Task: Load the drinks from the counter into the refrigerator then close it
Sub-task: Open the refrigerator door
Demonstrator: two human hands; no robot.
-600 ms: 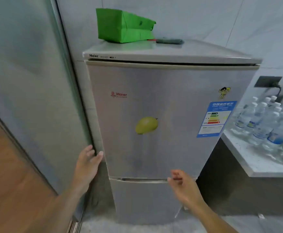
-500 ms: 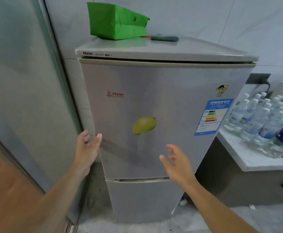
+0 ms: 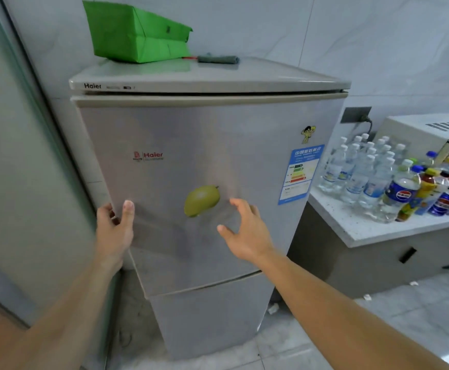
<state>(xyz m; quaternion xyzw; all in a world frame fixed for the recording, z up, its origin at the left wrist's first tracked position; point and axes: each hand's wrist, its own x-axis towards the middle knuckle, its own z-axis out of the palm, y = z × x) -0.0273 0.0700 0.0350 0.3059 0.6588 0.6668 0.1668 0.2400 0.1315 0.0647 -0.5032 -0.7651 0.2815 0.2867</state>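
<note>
A small silver refrigerator (image 3: 191, 145) stands in front of me with both doors closed. My left hand (image 3: 115, 231) grips the left edge of its upper door, thumb on the front and fingers wrapped round the side. My right hand (image 3: 244, 233) hovers open, fingers spread, just in front of the door beside a green mango magnet (image 3: 202, 200). The drinks (image 3: 383, 180) stand on the white counter (image 3: 364, 231) to the right: several clear water bottles, blue-labelled bottles and coloured soda bottles and cans.
A green paper bag (image 3: 137, 33) and a grey cloth (image 3: 218, 59) lie on the refrigerator's top. A cream microwave (image 3: 431, 134) sits behind the drinks. A tall grey panel (image 3: 17, 156) stands close on the left. Tiled floor lies below.
My left hand has moved from beside the door to gripping its left edge. My right hand has risen from the lower door gap to mid-door. The view has shifted right, showing more of the drinks.
</note>
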